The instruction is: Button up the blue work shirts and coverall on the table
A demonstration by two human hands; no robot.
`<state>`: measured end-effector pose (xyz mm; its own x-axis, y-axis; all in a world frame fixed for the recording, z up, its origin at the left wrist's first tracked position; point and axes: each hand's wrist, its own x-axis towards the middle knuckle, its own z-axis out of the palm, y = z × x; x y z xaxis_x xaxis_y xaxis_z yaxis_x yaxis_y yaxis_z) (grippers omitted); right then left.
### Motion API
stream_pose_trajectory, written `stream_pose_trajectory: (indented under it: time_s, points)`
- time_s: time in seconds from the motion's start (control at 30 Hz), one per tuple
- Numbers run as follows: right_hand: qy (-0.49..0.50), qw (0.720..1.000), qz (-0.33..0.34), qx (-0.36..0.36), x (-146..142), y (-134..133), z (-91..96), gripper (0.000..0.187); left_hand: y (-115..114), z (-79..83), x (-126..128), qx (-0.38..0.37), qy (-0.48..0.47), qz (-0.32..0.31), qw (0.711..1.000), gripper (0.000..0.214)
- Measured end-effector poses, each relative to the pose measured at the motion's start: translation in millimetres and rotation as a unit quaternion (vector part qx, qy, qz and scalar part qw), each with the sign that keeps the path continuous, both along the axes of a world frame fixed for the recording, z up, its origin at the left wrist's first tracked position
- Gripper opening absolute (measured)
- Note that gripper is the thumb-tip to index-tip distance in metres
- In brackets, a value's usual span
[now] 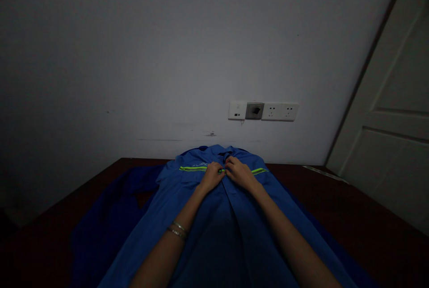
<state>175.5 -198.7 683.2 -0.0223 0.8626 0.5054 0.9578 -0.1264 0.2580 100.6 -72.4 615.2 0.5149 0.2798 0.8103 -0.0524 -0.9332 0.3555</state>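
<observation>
A blue work shirt point(201, 216) lies spread on its back, collar toward the wall, with darker blue sleeves and a yellow-green stripe across the chest. At the upper front opening, my left hand point(212, 177) pinches the placket edge beside the stripe. Close to its right, my right hand point(240, 173) has its fingers bent around the other front edge, just below the collar. The fingertips of both hands nearly meet; any button between them is too small and dark to make out. Below the hands, the front edges run down toward me.
The shirt lies on a dark reddish-brown table point(335, 207) against a pale wall point(150, 56). Wall sockets point(279, 111) and a dark switch plate point(254, 110) sit above the collar. A panelled door point(395, 145) stands at right, with a thin pale strip point(325, 173) near it.
</observation>
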Motion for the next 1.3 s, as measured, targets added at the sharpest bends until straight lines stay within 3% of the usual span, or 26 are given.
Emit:
stream_pose_trajectory:
  time_s: [0.23,0.63,0.77,1.0,1.3]
  points:
    - [-0.052,0.998,-0.019,-0.006,-4.3,1.2,-3.3,0.016,1.6,-0.2,-0.8,0.038,0.021,-0.005,0.999,0.012]
    - [-0.082,0.996,-0.002,0.027,7.8,3.3,-15.5,0.019,-1.4,0.1,-3.7,-0.004,-0.02,-0.022,1.0,0.013]
    - [-0.025,0.998,0.029,0.056,10.2,2.7,-17.1,0.019,-1.4,-0.5,-2.2,-0.013,-0.025,-0.024,0.999,0.014]
    - [0.182,0.974,0.099,0.094,29.6,14.7,-19.7,0.02,-0.5,2.0,-2.4,-0.045,-0.052,-0.042,0.997,0.013]
    - [0.214,0.969,0.099,0.069,30.1,15.9,-20.4,0.015,-1.4,3.3,-4.6,-0.044,-0.038,-0.047,0.997,0.014]
